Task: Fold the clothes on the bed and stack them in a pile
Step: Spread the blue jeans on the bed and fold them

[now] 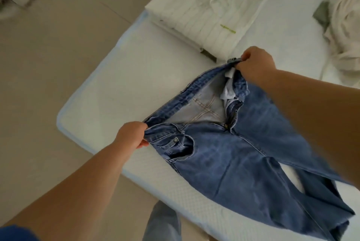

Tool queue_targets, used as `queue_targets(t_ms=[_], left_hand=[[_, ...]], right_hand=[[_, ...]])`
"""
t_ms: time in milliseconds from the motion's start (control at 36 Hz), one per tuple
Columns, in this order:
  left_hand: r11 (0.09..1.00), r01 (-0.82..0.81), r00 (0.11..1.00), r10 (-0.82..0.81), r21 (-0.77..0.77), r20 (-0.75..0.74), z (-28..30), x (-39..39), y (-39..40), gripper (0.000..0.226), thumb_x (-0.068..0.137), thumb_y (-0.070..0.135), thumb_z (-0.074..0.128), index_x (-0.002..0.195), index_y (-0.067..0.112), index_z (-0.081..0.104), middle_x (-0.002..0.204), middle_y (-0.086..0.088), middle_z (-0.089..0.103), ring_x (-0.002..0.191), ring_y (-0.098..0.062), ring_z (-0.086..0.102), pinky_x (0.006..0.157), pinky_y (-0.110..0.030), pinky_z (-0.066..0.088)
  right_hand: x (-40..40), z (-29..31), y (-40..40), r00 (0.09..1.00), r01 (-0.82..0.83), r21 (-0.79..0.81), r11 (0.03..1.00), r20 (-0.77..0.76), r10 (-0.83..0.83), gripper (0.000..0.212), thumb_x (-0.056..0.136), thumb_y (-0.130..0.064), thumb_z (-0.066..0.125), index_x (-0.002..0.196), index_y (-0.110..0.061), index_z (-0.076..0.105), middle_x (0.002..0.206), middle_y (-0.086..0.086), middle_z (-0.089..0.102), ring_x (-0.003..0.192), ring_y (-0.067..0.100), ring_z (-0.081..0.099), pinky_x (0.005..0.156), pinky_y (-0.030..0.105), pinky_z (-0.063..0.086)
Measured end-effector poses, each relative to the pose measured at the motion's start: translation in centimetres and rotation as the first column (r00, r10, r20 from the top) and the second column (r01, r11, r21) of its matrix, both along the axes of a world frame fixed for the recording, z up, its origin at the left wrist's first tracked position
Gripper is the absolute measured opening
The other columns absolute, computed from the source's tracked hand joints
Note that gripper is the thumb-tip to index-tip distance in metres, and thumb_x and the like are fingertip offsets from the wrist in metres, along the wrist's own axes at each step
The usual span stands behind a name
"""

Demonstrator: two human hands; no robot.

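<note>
A pair of blue jeans [233, 155] is spread over the near corner of the bed [109, 89], front side up, with the fly unzipped and the waistband pulled wide so the pale inner lining and a white pocket bag are exposed. The waistband is gripped at both ends: the left hand [132, 135] is curled round the side nearest the bed's edge, by the front pocket and its rivet, while the right hand [253, 63] is clenched on the opposite end, farther up the bed. Between the two hands the waistband is held taut and lifted slightly off the mattress (the exact height cannot be judged). The legs of the jeans trail away to the lower right, partly covered by the right forearm, and their hems are blurred near the frame's edge.

Beyond the jeans, just past the right hand, a stack of folded white garments [206, 17] is seen lying flat on the bed, with a thin green mark on its top piece and a dark olive edge showing beneath its near corner. At the far right a loose heap of cream-coloured clothes [344, 32] is left unfolded, well apart from the stack. Pale floor tiles [48, 75] are visible to the left of the bed.
</note>
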State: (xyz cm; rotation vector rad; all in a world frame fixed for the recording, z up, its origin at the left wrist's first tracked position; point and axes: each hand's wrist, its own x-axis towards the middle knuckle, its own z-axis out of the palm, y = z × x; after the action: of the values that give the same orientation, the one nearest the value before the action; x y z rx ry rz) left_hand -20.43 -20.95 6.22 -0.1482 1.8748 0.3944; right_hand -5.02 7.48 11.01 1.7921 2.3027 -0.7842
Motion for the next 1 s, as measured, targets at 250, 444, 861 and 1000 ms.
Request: queue_targets(t_ms=[250, 444, 861, 1000], left_hand=[[0.997, 0.024, 0.999, -0.026, -0.073, -0.033, -3.5, -1.3, -0.4, 0.024, 0.097, 0.013, 0.041, 0.074, 0.009, 0.046, 0.068, -0.013, 0.06, 0.031, -0.012, 0.054, 0.052, -0.027, 0.038], [0.922, 0.388, 0.83, -0.351, -0.003, -0.433, -1.8, 0.4, 0.2, 0.027, 0.087, 0.025, 0.052, 0.107, 0.008, 0.059, 0.096, -0.011, 0.056, 0.084, -0.028, 0.053, 0.068, -0.034, 0.043], [0.319, 0.925, 0.379, -0.823, 0.207, -0.424, 3.8, 19.7, 5.7, 0.034, 0.088, 0.027, 0.05, 0.122, 0.026, 0.055, 0.119, 0.004, 0.059, 0.108, -0.017, 0.054, 0.079, -0.027, 0.035], [0.164, 0.955, 0.262, -0.855, 0.246, -0.448, 2.9, 29.7, 6.3, 0.038, 0.088, 0.025, 0.053, 0.125, 0.025, 0.055, 0.122, 0.005, 0.058, 0.109, -0.016, 0.053, 0.082, -0.027, 0.038]], right_hand=[[-2.1, -3.9, -1.0, 0.982, -0.009, -0.098, 0.995, -0.189, -0.01, 0.045, 0.086, -0.042, 0.061, 0.124, -0.019, 0.05, 0.116, 0.001, 0.052, 0.093, 0.018, 0.051, 0.075, 0.025, 0.039], [3.0, -4.1, -4.8, 0.964, 0.132, -0.042, 0.99, -0.228, -0.138, 0.044, 0.087, -0.035, 0.059, 0.126, -0.018, 0.049, 0.125, 0.003, 0.047, 0.09, 0.016, 0.055, 0.079, 0.034, 0.047], [33.2, -0.5, -19.9, 0.918, 0.35, -0.167, 0.922, 0.259, -0.302, 0.026, 0.085, -0.017, 0.055, 0.109, -0.009, 0.062, 0.116, 0.017, 0.057, 0.106, 0.037, 0.051, 0.077, 0.039, 0.041], [43.0, -1.2, -21.1, 0.906, 0.376, -0.186, 0.908, 0.279, -0.318, 0.045, 0.083, -0.016, 0.059, 0.128, -0.012, 0.05, 0.131, 0.015, 0.047, 0.118, 0.034, 0.042, 0.091, 0.04, 0.039]])
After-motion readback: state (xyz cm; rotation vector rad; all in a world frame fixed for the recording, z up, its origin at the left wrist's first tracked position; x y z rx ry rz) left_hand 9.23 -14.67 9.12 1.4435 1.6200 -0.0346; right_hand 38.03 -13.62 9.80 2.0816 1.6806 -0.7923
